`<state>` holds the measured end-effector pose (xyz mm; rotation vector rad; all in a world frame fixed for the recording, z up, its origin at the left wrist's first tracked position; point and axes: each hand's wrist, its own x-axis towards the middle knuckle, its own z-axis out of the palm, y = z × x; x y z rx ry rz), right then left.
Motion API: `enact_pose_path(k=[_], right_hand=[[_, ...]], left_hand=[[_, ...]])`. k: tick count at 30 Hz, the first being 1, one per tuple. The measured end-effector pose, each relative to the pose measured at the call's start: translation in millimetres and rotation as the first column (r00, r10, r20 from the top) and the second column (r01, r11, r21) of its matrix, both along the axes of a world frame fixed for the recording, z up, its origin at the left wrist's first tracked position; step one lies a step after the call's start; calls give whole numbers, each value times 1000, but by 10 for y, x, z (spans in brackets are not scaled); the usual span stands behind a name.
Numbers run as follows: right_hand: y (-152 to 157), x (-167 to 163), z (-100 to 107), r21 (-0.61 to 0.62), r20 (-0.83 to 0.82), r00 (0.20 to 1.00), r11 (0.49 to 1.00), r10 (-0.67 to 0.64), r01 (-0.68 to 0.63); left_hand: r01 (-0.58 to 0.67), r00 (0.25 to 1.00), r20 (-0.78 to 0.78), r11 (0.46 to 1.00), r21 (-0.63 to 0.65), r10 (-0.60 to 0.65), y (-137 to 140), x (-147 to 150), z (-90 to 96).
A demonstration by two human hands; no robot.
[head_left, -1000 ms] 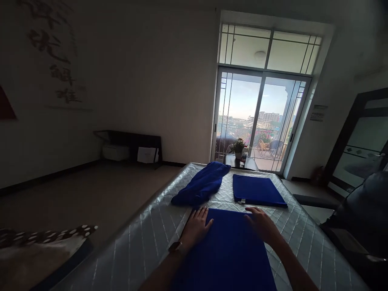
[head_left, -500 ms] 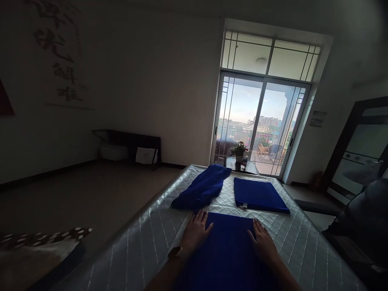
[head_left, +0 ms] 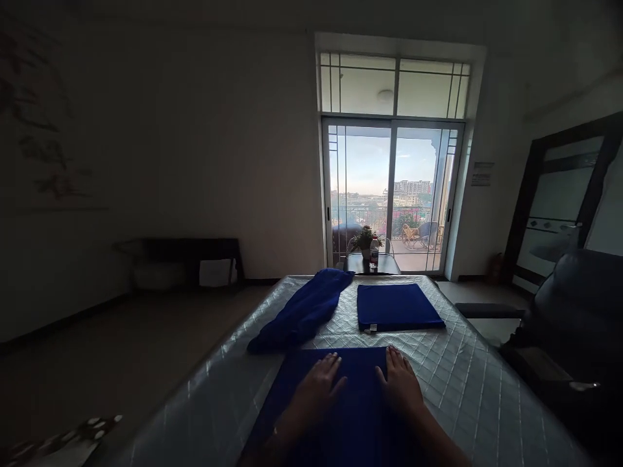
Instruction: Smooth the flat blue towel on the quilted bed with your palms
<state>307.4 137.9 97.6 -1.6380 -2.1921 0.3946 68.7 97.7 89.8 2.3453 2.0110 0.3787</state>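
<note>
A blue cloth [head_left: 350, 415] lies flat on the table in front of me, its far edge straight. My left hand [head_left: 318, 383] rests on it, palm down, fingers stretched out and thumb apart. My right hand [head_left: 400, 379] lies flat along its right side near the far corner, fingers extended. Beyond the cloth, to the left, is a loosely bunched blue cloth [head_left: 304, 308]. A neatly folded blue cloth [head_left: 399, 308] with a small white tag sits to the right of it. The near end of the flat cloth runs out of view.
A silvery quilted cover [head_left: 467, 376] drapes the table. Past its far end stand a small table with a potted plant [head_left: 365, 240] and a bottle [head_left: 374, 251], before glass sliding doors [head_left: 360, 168]. A dark armchair [head_left: 579, 318] is at the right, a low dark bench [head_left: 189, 250] at the left.
My left hand has moved from the cloth's left edge inward onto its surface. The right hand stays near the right edge. The whole view has turned slightly to the right.
</note>
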Motion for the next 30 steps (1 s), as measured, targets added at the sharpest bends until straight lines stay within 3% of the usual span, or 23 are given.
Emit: enact_pose_path(k=[4, 8, 13, 16, 20, 25, 30], right_hand=[[23, 36, -52, 20, -46, 999, 1000, 6, -5], [44, 56, -112, 53, -2, 999, 998, 40, -40], [70, 56, -178, 89, -7, 998, 994, 58, -58], [79, 50, -179, 73, -34, 998, 996, 45, -42], [67, 45, -140, 37, -96, 995, 999, 11, -8], [59, 38, -133, 23, -101, 995, 1000, -5, 7], [115, -11, -206, -21, 21, 999, 999, -44, 45]], left_hand=[[274, 959, 79, 961, -33, -270, 101, 691, -92], [297, 952, 78, 955, -16, -295, 444, 1094, -106], [333, 943, 26, 943, -6, -333, 705, 1181, -113], [290, 957, 10, 957, -13, -290, 676, 1088, -150], [139, 990, -3, 989, -40, -139, 586, 786, -155], [-33, 999, -39, 996, -79, 30, 442, 140, -103], [-187, 982, -45, 979, -80, 184, 236, -469, -79]])
